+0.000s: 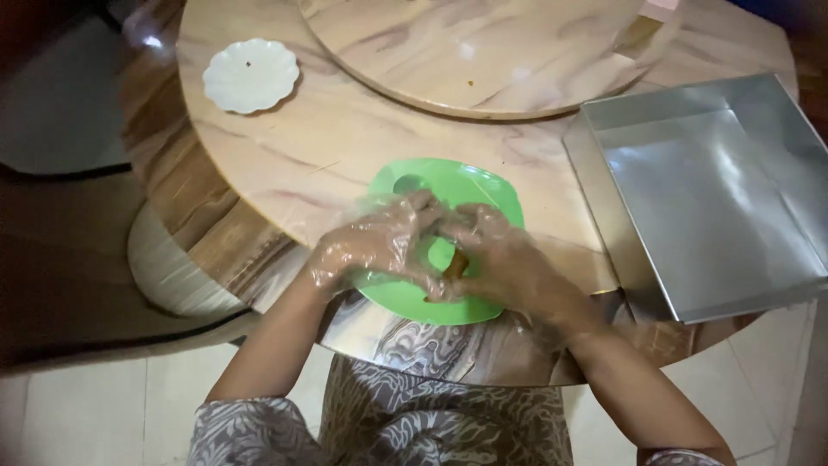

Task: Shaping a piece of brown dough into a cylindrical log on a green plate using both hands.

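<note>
Currently a small brown food piece (455, 263) is being pinched betw. gloved left hand (375, 246) & right hand (504, 259), over the green plastic cutting board (470, 185) at near table edge; prob. slipping off loose gloves.

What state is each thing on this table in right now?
Left hand: in a clear glove, over the green plate.
Right hand: gloved, pinching a small brown piece.
Green plate: flat on the table, partly covered.
Metal tray: empty, overhanging the edge.
White dish: nearly empty.
</note>
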